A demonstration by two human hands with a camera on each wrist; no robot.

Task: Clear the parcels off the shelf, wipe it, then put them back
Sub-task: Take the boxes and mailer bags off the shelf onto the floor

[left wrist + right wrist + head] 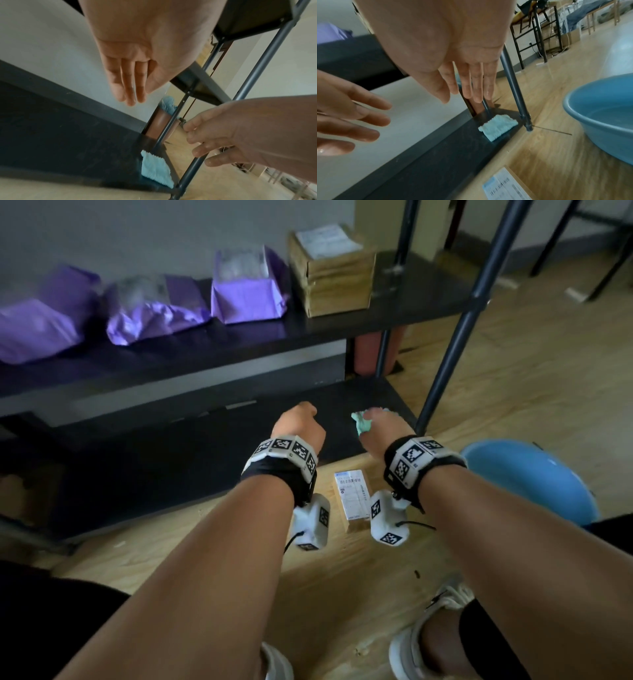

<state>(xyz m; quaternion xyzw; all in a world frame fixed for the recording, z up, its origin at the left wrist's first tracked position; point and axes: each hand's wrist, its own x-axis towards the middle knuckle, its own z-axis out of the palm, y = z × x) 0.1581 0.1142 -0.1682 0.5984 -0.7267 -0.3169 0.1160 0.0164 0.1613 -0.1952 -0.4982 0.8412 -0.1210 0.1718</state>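
Observation:
A light blue cloth [498, 127] lies flat on the right end of the dark bottom shelf [171, 467], beside the grey post [515, 86]. My right hand [471, 83] hovers above it with straight fingers and holds nothing. To its left my left hand [126, 86] is open too, over the shelf. From the head view the cloth [359, 422] peeks out beside my right hand [373, 419], and my left hand [301, 412] is next to it. Three purple bag parcels [150, 309] and a cardboard box [332, 268] sit on the shelf above. A small labelled box [354, 498] lies on the floor.
A blue basin [534, 477] with water stands on the wooden floor to my right. A slanted grey post [455, 330] rises at the shelf's right front corner. A brown object [373, 354] stands behind the shelf end. My shoes [442, 621] are near the bottom edge.

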